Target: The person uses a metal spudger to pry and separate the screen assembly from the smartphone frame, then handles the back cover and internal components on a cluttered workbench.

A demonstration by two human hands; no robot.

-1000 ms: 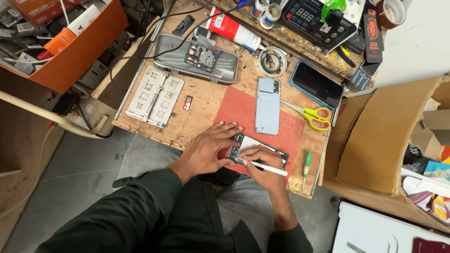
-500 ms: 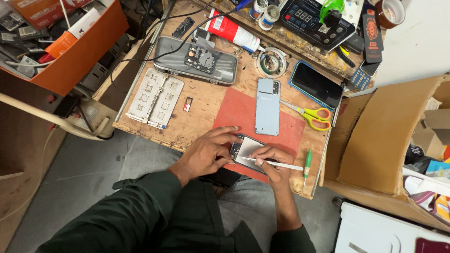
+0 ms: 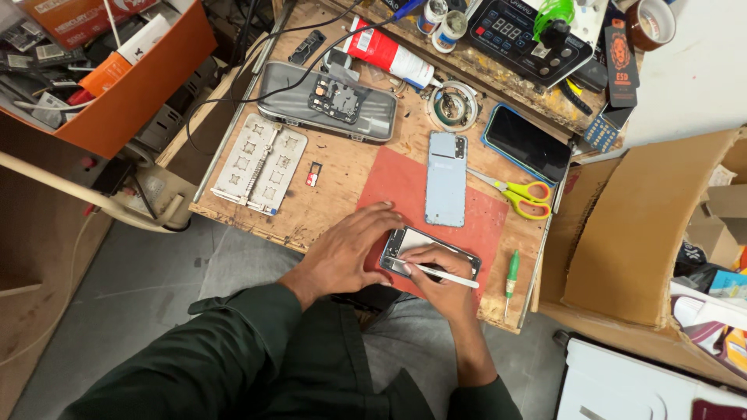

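Observation:
An opened phone body (image 3: 420, 243) lies on the red mat (image 3: 397, 187) at the near edge of a wooden workbench. My left hand (image 3: 350, 247) presses down on the phone's left end and steadies it. My right hand (image 3: 442, 281) holds a thin white tool (image 3: 451, 276) like a pen, with its tip lying across the phone's lower edge. A light blue phone back cover (image 3: 446, 177) rests on the mat just beyond.
Yellow-handled scissors (image 3: 523, 194) and a green screwdriver (image 3: 511, 272) lie to the right. A dark phone (image 3: 526, 143), a grey tray (image 3: 327, 101), a white metal fixture (image 3: 258, 162) and a red-and-white tube (image 3: 387, 54) sit farther back. An orange bin (image 3: 132, 85) stands left, a cardboard box (image 3: 638, 233) right.
My left hand has slid further over the phone's left end. The white tool in my right hand has shifted slightly along the phone's lower edge.

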